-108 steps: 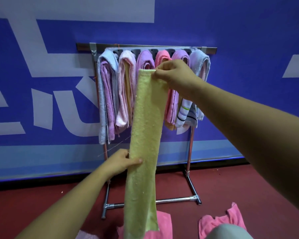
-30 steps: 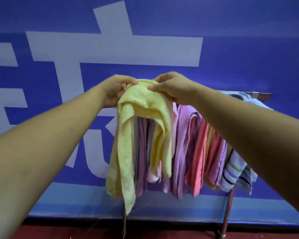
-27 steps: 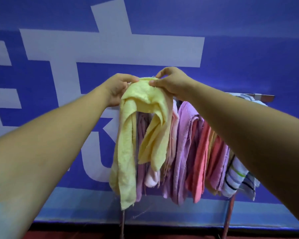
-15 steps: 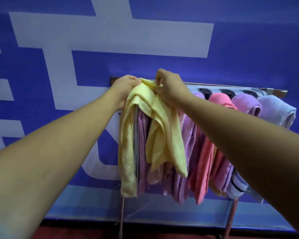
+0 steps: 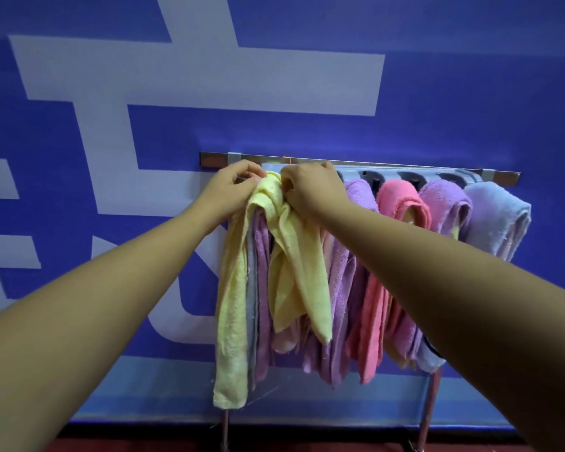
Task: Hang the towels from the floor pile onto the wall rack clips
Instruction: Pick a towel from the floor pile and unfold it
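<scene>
Left grip (image 5: 234,185), right grip (image 5: 310,189) both pinch bunched top of yellow towel (image 5: 230,321) at rack (image 5: 405,168) left end; pink towel (image 5: 402,203) hangs right.

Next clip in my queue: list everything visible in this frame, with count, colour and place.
yellow towel: one, pale yellow, rack's left end, top bunched between both hands
purple towels: two tops, either side of the pink one
pink towel: one, mid-rack
pale blue towel: one, right end
other towels: behind the yellow one, count unclear
rack: one, metal, against the wall
clip strip: one, grey, dark slots, under the top bar
wall: blue, pale lettering
floor: red, bottom edge
left hand: grip on the yellow towel's top
right hand: same, from the right
</scene>
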The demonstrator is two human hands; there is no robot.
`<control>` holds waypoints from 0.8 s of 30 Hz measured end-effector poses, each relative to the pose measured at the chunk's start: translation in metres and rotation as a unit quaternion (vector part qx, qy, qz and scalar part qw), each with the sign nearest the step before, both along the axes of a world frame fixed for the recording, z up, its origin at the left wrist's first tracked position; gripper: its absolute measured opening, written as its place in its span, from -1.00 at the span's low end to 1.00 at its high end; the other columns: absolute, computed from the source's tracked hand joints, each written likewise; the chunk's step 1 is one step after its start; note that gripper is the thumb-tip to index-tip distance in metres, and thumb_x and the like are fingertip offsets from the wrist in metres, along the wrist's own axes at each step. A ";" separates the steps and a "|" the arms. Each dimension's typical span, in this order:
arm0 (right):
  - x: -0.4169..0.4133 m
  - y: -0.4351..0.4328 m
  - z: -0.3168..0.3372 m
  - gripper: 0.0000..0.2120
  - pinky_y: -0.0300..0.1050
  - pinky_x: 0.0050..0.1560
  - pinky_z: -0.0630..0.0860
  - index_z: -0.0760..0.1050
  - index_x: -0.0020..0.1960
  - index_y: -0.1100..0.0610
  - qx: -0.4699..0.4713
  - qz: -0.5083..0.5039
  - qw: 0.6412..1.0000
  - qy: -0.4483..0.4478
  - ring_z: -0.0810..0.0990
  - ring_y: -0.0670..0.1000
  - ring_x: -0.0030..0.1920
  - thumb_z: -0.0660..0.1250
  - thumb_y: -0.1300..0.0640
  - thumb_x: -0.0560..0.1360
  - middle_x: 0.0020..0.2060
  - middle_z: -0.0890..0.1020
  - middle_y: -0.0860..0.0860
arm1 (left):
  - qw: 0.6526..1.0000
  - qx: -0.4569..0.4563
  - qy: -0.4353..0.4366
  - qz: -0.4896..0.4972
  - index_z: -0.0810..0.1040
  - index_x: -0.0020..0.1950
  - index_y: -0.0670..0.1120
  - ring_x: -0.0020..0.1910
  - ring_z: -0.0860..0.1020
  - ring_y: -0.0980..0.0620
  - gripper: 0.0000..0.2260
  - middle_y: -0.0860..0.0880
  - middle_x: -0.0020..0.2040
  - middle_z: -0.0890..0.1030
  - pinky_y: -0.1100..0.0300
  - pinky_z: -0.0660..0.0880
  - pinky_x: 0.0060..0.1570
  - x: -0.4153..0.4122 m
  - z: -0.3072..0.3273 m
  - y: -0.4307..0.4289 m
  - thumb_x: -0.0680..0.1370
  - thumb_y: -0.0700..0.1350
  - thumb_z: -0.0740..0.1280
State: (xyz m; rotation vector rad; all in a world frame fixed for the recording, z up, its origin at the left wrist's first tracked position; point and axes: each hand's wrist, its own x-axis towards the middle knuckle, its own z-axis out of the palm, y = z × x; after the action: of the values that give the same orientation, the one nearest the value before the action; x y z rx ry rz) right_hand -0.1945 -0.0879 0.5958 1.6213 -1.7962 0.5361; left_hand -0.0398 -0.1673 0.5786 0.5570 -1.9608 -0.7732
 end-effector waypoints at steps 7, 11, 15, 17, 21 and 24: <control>-0.003 0.016 -0.009 -0.63 0.13 0.26 0.21 0.54 -0.10 0.11 0.175 0.003 0.985 0.008 0.36 0.10 0.18 0.14 -0.14 0.38 -0.01 0.36 0.02 | 0.996 -0.043 -0.080 0.003 0.59 0.24 0.10 0.21 0.47 0.09 -0.76 -0.03 0.24 0.41 0.28 0.33 0.22 0.003 -0.007 0.010 0.58 -0.09 0.34; -0.004 0.028 -0.035 -0.79 0.29 0.33 0.22 0.56 -0.10 0.13 0.044 -0.005 0.985 0.167 0.47 0.16 0.13 0.34 0.06 0.32 -0.03 0.49 0.09 | 0.996 -0.048 -0.074 0.021 0.57 0.24 0.11 0.24 0.44 0.08 -0.75 -0.01 0.25 0.38 0.26 0.30 0.27 -0.001 -0.010 0.010 0.58 -0.09 0.33; 0.014 0.028 -0.074 -0.94 0.03 -0.22 0.34 0.57 -0.18 0.18 -0.052 0.028 0.989 0.136 0.57 0.20 -0.11 0.40 0.25 0.35 -0.15 0.54 0.13 | 0.996 -0.044 -0.075 0.025 0.57 0.25 0.13 0.24 0.44 0.08 -0.74 -0.02 0.24 0.36 0.33 0.26 0.19 -0.005 -0.009 0.010 0.59 -0.10 0.31; 0.028 0.024 -0.093 -0.78 0.02 -0.25 0.34 0.51 0.08 0.24 -0.020 0.037 0.999 -0.006 0.55 0.22 0.04 0.34 0.28 0.44 0.06 0.52 0.17 | 0.995 -0.050 -0.086 0.028 0.57 0.24 0.15 0.25 0.43 0.09 -0.74 -0.03 0.25 0.36 0.40 0.26 0.14 -0.006 -0.008 0.009 0.59 -0.10 0.30; 0.055 0.024 -0.117 -0.35 0.07 0.49 0.16 0.23 0.47 0.24 0.000 0.123 0.953 -0.277 0.13 0.17 0.53 0.27 0.09 0.42 0.54 0.19 0.18 | 0.989 -0.075 -0.121 0.038 0.56 0.25 0.17 0.22 0.41 0.13 -0.75 -0.01 0.25 0.33 0.39 0.23 0.17 -0.005 -0.006 0.009 0.60 -0.07 0.29; 0.063 0.017 -0.122 -0.21 0.09 0.50 0.19 0.13 0.56 0.07 -0.008 0.170 0.891 -0.421 0.21 0.12 0.49 0.29 -0.05 0.39 0.55 0.20 0.03 | 0.979 -0.101 -0.164 0.058 0.55 0.28 0.19 0.21 0.39 0.11 -0.73 0.00 0.26 0.29 0.32 0.24 0.25 -0.006 -0.004 0.010 0.60 -0.01 0.31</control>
State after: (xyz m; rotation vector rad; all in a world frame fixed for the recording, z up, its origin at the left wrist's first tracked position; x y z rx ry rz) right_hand -0.1315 -0.0709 0.4735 1.8536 -2.0502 1.6096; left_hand -0.0455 -0.1577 0.5747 0.7022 -2.2547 -0.4199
